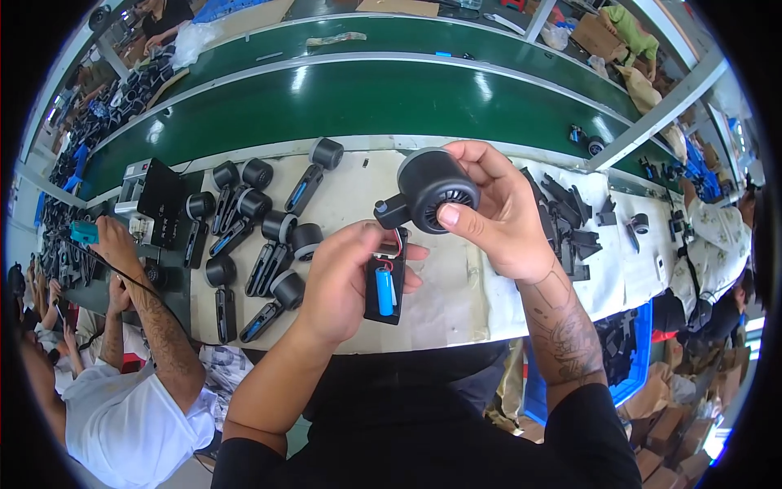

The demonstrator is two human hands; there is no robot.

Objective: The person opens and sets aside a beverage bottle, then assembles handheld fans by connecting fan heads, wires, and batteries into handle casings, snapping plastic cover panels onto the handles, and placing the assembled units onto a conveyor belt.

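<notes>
Above the near edge of the table, both my hands hold one black handheld fan. Its round head (432,183), with a grey rim and a vent grille, is in the grip of my right hand (513,224), whose thumb presses beside the grille. My left hand (338,281) is wrapped round the open handle shell (371,297). Inside the shell lies a blue battery cell (384,285) with red wires running up toward the head. To the left, several similar fans (305,191) lie in a loose group, with blue cells showing in some handles.
Black plastic handle pieces (574,216) are piled to the right. A green conveyor belt (326,102) runs beyond the table. Below the right edge stands a blue crate (643,354) of black parts. At left, a co-worker's hand (118,244) holds a teal tool (84,232) near a black-fronted device (159,204).
</notes>
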